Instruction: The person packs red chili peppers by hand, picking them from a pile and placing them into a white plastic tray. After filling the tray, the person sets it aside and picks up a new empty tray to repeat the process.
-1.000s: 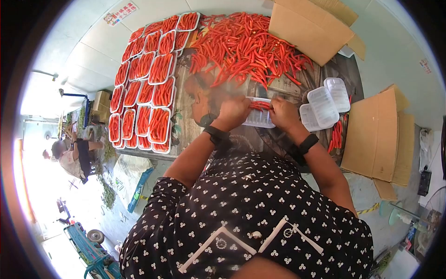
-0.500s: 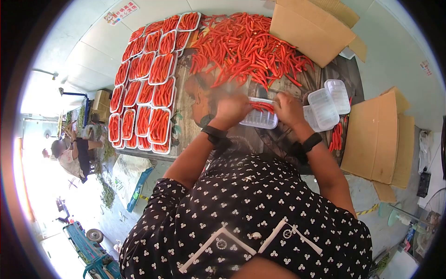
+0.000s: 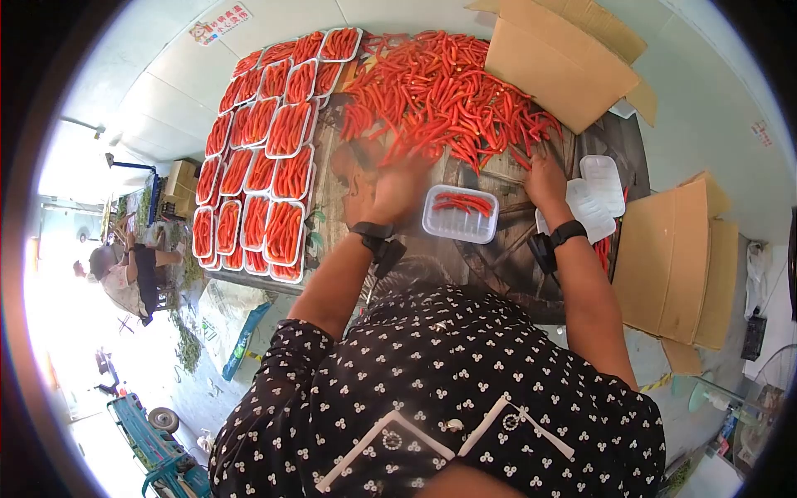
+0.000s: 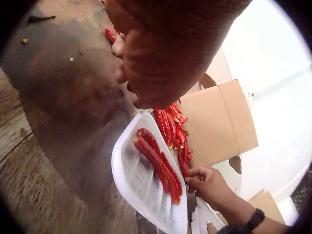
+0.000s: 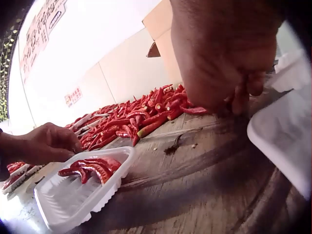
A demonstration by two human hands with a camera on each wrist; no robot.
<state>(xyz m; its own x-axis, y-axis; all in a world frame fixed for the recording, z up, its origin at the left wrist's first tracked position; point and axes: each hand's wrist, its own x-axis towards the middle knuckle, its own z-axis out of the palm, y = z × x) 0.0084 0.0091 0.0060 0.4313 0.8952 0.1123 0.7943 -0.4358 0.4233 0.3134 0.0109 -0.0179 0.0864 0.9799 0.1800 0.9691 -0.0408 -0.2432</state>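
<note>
A white tray (image 3: 461, 213) (image 4: 127, 187) (image 5: 46, 204) holds several red chili peppers (image 3: 465, 202) (image 4: 158, 163) (image 5: 95, 168) on one side. My left hand (image 3: 400, 195) (image 4: 170, 48) (image 5: 46, 144), blurred in the head view, is left of the tray near the pile's lower edge, with fingers loosely bent and a chili (image 4: 110, 35) by the fingertips. My right hand (image 3: 545, 181) (image 4: 210, 184) (image 5: 226, 56) is at the pile's right edge, pinching a chili (image 4: 184, 165); its fingertips are partly hidden in the right wrist view.
A large pile of red chilies (image 3: 448, 91) covers the table's back. Filled trays (image 3: 290, 130) stand in rows at the left. Empty white trays (image 3: 603, 184) lie at the right, beside a cardboard box (image 3: 664, 253); another box (image 3: 556, 62) stands behind. Someone (image 3: 124, 282) sits far left.
Both hands have let go at the tray and moved apart, the left one leftward, the right one up and rightward to the pile. The tray with its chilies now lies uncovered between them.
</note>
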